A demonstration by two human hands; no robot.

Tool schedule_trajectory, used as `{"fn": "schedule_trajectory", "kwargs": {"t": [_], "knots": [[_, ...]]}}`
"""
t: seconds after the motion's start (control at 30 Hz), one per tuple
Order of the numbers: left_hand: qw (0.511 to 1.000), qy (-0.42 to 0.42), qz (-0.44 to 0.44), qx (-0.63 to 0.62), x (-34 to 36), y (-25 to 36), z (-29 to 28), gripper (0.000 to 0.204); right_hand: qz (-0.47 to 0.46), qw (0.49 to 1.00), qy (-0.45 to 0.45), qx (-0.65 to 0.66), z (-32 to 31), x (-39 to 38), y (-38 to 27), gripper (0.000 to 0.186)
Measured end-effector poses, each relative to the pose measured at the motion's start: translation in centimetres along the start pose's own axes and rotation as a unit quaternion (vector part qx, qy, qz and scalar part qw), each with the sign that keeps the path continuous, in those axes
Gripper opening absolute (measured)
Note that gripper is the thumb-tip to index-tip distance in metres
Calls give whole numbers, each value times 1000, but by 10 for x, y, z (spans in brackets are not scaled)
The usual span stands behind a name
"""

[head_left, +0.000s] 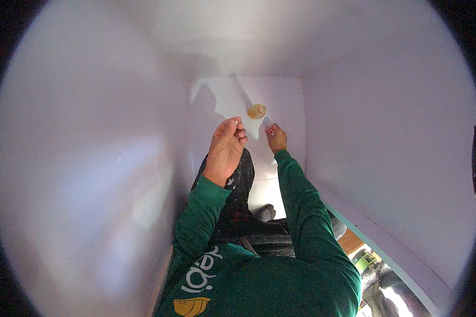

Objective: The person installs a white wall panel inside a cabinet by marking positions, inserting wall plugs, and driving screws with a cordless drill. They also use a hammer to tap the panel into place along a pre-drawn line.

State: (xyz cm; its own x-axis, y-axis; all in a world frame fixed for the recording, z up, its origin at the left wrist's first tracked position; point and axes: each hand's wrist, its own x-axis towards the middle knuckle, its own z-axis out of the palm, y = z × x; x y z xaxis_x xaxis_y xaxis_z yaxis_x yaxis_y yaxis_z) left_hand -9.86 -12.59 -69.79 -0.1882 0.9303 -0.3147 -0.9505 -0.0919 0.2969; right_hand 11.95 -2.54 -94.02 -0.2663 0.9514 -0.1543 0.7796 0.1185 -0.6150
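Enclosed by pale walls (391, 121) at left and right of the frame, with a whitish floor panel (288, 95) spread between them near the centre. Wearing a green long-sleeved top (280, 285) along the lower edge, and dark trousers (242, 179) above it. Holding the left hand (225, 149) up, slightly left of centre, with thumb and fingertips together on a small white bit (236, 122), too tiny to identify. Holding the right hand (277, 140) a little right of centre, with fingers curled in close; cannot tell whether clamped on anything. Set beyond both hands at upper centre, apart from them: a yellowish, round-mouthed container (256, 111) on the floor panel.
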Motion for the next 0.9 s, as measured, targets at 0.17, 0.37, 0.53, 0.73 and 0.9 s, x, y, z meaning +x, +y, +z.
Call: {"fn": "schedule_trajectory", "kwargs": {"t": [0.17,0.37,0.53,0.73,0.9], "knots": [[999,12,-5,45,0,-1,3,24,-157,976,140,-52,-1,-5,-1,17],[1000,12,9,10,-2,0,3,22,-78,991,111,-8,-10,-13,-17,16],[1000,5,6,3,0,1,0,22,-37,990,117,72,-8,-14,-11,12],[1000,6,-1,4,1,0,4,21,49,970,72,226,12,-4,28,13],[999,11,3,40,-2,2,1,26,180,919,4,351,13,3,22,18]]}}
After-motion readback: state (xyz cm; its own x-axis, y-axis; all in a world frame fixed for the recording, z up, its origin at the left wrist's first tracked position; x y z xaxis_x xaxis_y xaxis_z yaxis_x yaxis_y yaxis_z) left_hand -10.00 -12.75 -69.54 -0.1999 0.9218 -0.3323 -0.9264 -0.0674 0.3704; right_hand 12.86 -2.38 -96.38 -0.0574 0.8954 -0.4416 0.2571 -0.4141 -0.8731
